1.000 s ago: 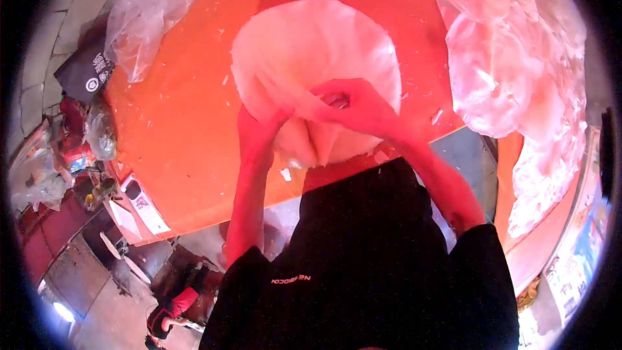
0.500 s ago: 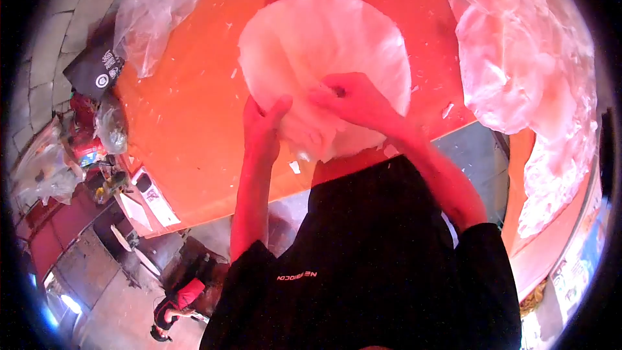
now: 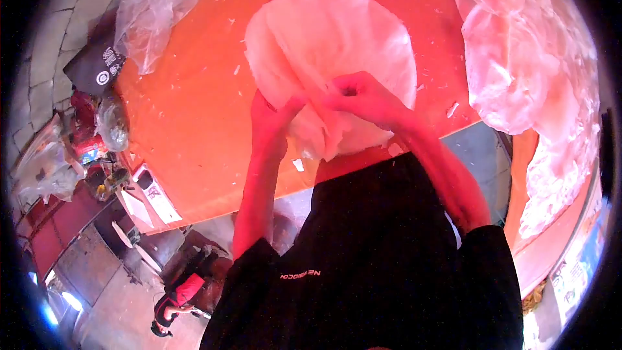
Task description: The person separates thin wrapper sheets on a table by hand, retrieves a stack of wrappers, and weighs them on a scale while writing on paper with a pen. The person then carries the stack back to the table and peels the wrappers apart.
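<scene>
A round, thin, pale sheet point(image 3: 350, 26), tinted pink by the light, lies before me with creases running through its middle and lower part. I cannot tell what it is made of. My left hand point(image 3: 273, 116) grips its left lower edge, with the thumb on top and the other fingers hidden beneath. Close by on the right, my right hand point(image 3: 366, 98) is closed on a gathered fold of the same sheet near its middle. A ridge of folds runs between the two hands. The lower edge hangs loosely toward my dark shirt point(image 3: 376, 246).
The orange-red table point(image 3: 188, 123) carries small white scraps. Clear plastic wrap point(image 3: 155, 13) lies at the upper left, and a large plastic-covered pale heap point(image 3: 512, 84) at the right. A black bag point(image 3: 97, 68) sits by the left edge. Farther off, a person point(image 3: 172, 304) is at lower left.
My left hand has shifted right, toward my right hand. The sheet between them has bunched into sharper folds, and its left side now creases upward. The view has shifted slightly.
</scene>
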{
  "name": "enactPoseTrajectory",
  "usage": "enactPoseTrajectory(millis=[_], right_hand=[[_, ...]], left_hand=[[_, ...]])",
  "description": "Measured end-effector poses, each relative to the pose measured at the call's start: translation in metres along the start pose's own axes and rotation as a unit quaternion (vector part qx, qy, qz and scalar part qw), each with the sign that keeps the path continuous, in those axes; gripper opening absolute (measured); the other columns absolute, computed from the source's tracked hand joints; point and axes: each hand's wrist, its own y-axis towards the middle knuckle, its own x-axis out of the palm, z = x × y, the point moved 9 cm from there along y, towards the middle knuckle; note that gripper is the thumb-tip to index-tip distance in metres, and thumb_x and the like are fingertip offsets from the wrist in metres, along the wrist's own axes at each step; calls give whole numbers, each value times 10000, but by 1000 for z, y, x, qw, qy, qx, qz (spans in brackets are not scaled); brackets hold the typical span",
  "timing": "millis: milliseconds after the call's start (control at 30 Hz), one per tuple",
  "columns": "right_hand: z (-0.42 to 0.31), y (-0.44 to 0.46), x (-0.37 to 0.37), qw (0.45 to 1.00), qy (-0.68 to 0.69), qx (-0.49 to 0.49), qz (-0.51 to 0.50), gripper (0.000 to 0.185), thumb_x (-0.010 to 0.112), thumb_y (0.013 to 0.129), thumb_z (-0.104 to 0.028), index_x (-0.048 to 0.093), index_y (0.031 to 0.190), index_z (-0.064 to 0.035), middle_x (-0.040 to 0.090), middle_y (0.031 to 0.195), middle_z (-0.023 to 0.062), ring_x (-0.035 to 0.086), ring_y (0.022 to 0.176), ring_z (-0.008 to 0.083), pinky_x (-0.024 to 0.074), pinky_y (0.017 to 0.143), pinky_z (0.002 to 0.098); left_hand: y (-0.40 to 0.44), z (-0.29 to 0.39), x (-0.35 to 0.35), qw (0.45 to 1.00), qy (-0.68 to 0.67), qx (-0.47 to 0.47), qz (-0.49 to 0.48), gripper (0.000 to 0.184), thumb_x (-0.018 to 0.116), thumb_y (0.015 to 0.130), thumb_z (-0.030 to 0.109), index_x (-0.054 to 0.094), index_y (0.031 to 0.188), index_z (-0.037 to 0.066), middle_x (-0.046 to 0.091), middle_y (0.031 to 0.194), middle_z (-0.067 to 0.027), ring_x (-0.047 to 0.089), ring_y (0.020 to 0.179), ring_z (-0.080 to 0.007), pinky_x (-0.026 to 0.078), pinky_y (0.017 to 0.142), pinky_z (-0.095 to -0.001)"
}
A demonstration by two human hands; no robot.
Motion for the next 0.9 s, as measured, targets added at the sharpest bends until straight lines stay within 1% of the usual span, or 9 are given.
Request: enactPoseTrajectory(millis=[133, 200, 300, 433, 500, 600, 733, 800, 900], right_hand=[[8, 0, -5, 998, -33, 56, 4, 134, 602, 834, -131, 653, 855, -9, 549, 748, -58, 473, 727, 30, 392, 619, 220], [3, -1, -22, 991, -91, 20, 99, 142, 602, 833, -139, 644, 841, -3, 531, 722, -52, 458, 711, 30, 380, 598, 224], [-10, -5, -22, 983, -109, -38, 141, 192, 626, 823, -220, 673, 799, -36, 570, 630, 6, 488, 617, 64, 420, 533, 285], [-4, -1, -10, 990, -106, -27, 89, 197, 659, 814, -233, 669, 795, -38, 583, 650, -7, 495, 631, 61, 422, 544, 273], [-4, 1, -1, 999, -31, -2, 30, 219, 685, 811, -255, 662, 788, -38, 587, 673, -25, 496, 641, 57, 420, 554, 261], [5, 2, 2, 999, 26, 28, 31, 243, 693, 816, -283, 660, 781, -44, 573, 688, -55, 485, 649, 55, 416, 559, 258], [12, 2, 4, 999, 9, 32, 24, 224, 685, 809, -267, 667, 796, -44, 607, 678, -6, 519, 662, 57, 427, 563, 266], [2, -1, -13, 983, -116, -26, 143, 193, 660, 793, -237, 667, 791, -44, 639, 677, 90, 584, 626, 130, 447, 550, 319], [5, -3, -11, 936, -312, 25, 162, 208, 655, 806, -208, 621, 791, -2, 587, 663, 31, 532, 607, 127, 432, 566, 299]], left_hand=[[0, -11, -17, 997, 48, -14, 61, 530, 684, 761, 73, 453, 1232, -10, 557, 1128, -98, 546, 1033, -199, 451, 860, -325], [-1, -18, -30, 994, 12, -34, 104, 509, 649, 754, 24, 455, 1222, -17, 558, 1116, -100, 549, 1025, -204, 453, 854, -324], [0, -20, -31, 996, -12, -40, 80, 493, 623, 748, 4, 460, 1212, -21, 563, 1101, -100, 556, 1007, -204, 459, 841, -323], [-2, -18, -31, 995, -15, -48, 87, 481, 631, 761, 21, 461, 1209, -19, 569, 1094, -100, 563, 998, -200, 461, 838, -323], [0, -17, -22, 997, -28, -58, 34, 476, 644, 769, 41, 463, 1205, -19, 573, 1094, -99, 566, 992, -195, 462, 840, -320], [-2, -10, -10, 998, -32, -49, 19, 492, 670, 771, 88, 463, 1204, -18, 571, 1105, -98, 564, 1003, -193, 461, 841, -316], [-3, -13, -11, 999, -4, -27, 22, 519, 681, 755, 112, 458, 1206, -17, 572, 1091, -89, 564, 979, -185, 461, 817, -305], [-5, -22, -32, 995, 25, -34, 90, 481, 672, 740, 96, 489, 1169, -22, 562, 1043, -76, 550, 942, -157, 451, 795, -290], [-2, -35, -62, 984, 130, -62, 101, 303, 644, 707, 60, 582, 993, -19, 545, 820, -33, 549, 739, -132, 457, 644, -246]])
